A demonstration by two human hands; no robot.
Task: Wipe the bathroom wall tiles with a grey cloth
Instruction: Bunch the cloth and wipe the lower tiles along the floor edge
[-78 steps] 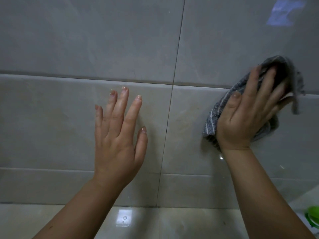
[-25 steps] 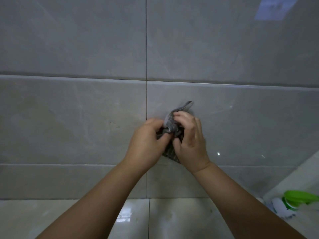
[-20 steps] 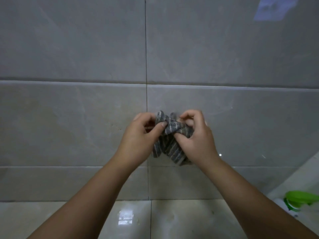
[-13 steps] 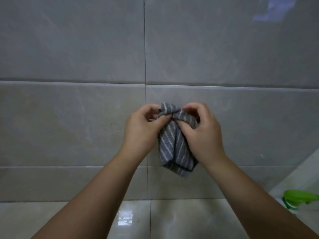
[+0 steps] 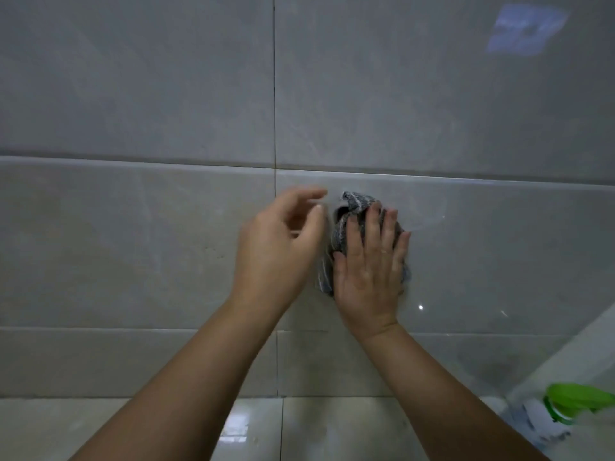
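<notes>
A grey striped cloth (image 5: 346, 217) is bunched against the glossy grey wall tiles (image 5: 133, 247), just right of the vertical grout line. My right hand (image 5: 372, 261) presses it flat to the tile with straight fingers and covers most of it. My left hand (image 5: 279, 247) hovers just left of the cloth with loosely curved fingers and holds nothing. Only the cloth's top and left edge show.
A spray bottle with a green trigger head (image 5: 579, 404) stands at the lower right beside a pale slanted edge (image 5: 565, 357). Shiny floor tiles (image 5: 100, 430) run along the bottom. A bluish window reflection (image 5: 525, 28) sits at the upper right.
Both hands were pinching and refolding the cloth in front of the wall. Now my left hand has let go and my right hand presses the bunched cloth flat on the tile.
</notes>
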